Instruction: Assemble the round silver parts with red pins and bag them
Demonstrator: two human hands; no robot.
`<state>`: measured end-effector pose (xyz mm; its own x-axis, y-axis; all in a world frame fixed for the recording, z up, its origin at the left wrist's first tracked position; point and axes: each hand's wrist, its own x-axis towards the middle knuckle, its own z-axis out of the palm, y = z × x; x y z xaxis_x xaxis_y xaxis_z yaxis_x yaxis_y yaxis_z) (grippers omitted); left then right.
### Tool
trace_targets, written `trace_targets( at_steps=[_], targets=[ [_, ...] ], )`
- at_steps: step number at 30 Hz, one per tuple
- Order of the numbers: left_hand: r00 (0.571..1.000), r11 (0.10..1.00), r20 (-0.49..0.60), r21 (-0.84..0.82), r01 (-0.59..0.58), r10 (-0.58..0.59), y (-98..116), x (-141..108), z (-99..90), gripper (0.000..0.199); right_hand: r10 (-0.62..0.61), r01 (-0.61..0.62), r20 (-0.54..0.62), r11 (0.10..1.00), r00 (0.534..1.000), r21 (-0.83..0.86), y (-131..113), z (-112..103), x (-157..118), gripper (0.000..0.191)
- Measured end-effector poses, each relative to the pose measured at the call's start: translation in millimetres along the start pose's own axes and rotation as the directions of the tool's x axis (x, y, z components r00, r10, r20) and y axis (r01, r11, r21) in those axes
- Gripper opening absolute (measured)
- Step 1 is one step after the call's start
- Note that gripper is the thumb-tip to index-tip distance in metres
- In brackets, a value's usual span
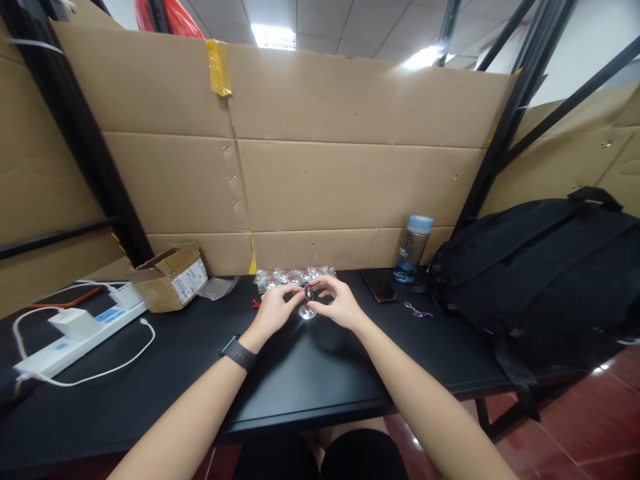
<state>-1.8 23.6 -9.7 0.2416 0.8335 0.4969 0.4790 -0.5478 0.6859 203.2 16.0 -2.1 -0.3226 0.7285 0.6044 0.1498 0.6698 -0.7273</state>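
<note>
Between my hands, over the middle of the black table, stands a small upright piece (309, 293) with a dark rounded top and a shiny silver disc-like base (307, 312). My left hand (279, 310), with a dark watch on its wrist, pinches at its left side, thumb and forefinger close together. My right hand (341, 305) curls around from the right, thumb near the lower part and fingers at the top. The fingers partly hide the piece, so its exact kind cannot be made out. Behind the hands lie several clear plastic packets (294, 276) with red bits in them. A small red item (257, 304) lies left of my left hand.
On the left are an open cardboard box (173, 279), a white power strip (83, 339) and white cables. To the right lie a phone (379, 287), a keychain (418, 311), a water bottle (413, 249) and a black backpack (540, 273). A cardboard wall (350, 187) closes the back.
</note>
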Motion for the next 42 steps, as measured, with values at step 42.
trace_targets(
  at_steps=[42],
  targets=[
    [0.993,0.986,-0.011,0.126,-0.112,0.114,15,-7,-0.1,0.025,-0.03,0.085,0.164,0.936,0.986,-0.342,14,-1,1,0.016]
  ],
)
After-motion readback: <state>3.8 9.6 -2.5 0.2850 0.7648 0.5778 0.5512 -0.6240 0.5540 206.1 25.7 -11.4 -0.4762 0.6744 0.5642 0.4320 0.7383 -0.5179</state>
